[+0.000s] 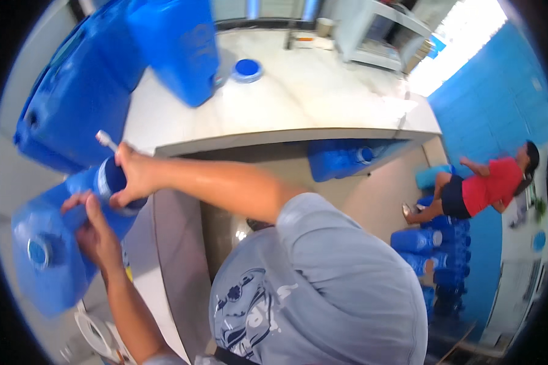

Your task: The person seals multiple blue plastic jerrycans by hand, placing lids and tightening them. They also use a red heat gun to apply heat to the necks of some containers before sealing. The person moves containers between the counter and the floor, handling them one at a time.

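At the left edge of the white counter, a translucent blue water jug [55, 228] lies tilted. A small screw cap [39, 253] sits on its lower side, and a wide, white-rimmed round opening or lid [108, 181] on the side by my hands. My right hand [137, 176] reaches across from the right, thumb and fingers closed around that rim. A thin white stick like a toothbrush [106, 140] juts out past its fingers; how it is held is hidden. My left hand [97, 237] grips the jug's body just below, thumb up.
Large blue jugs [82, 91] and another blue jug [179, 52] stand on the counter. A loose round lid [248, 70] lies beside them. Under the counter is a blue jug [335, 161]. A person in a red shirt [493, 188] is at right, near several stacked blue jugs [417, 241].
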The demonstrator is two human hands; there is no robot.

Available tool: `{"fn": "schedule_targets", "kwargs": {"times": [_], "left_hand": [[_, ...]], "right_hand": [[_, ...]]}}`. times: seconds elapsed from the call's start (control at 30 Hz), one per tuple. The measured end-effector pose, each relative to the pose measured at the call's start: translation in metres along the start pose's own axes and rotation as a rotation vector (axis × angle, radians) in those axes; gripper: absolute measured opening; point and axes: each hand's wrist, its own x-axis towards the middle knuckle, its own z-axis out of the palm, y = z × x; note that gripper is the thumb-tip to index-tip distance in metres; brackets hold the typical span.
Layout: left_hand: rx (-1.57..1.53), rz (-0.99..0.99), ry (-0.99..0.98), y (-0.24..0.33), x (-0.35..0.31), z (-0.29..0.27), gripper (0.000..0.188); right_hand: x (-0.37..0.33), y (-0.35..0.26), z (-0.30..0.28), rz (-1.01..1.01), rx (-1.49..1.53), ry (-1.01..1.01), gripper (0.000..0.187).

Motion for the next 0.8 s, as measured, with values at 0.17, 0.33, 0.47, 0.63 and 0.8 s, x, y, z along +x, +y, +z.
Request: {"fn": "schedule_targets", "kwargs": {"times": [0.17,0.33,0.47,0.63,0.8], "left_hand": [[0.399,0.116,0.029,-0.038,0.012,-0.02,0.019],[0.545,0.169,0.01,-0.058,0.035,-0.067,0.022],[0.604,0.076,0.021,-0.052,0.035,-0.093,0.022],[0.509,-0.011,0.053,-0.039,0.011,-0.103,0.024],[0.525,-0.078,0.06,-0.033,-0.015,-0.096,0.024]], "right_hand": [[0.02,0.016,-0.004,-0.552,-0.411,0.033,0.095],[0.037,0.044,-0.037,-0.183,-0.61,0.048,0.091],[0.042,0.075,-0.007,-0.037,-0.685,-0.219,0.098],[0.049,0.112,0.057,-0.058,-0.908,-0.428,0.097],[0.06,0.11,0.069,-0.097,-1.005,-0.319,0.083]]}}
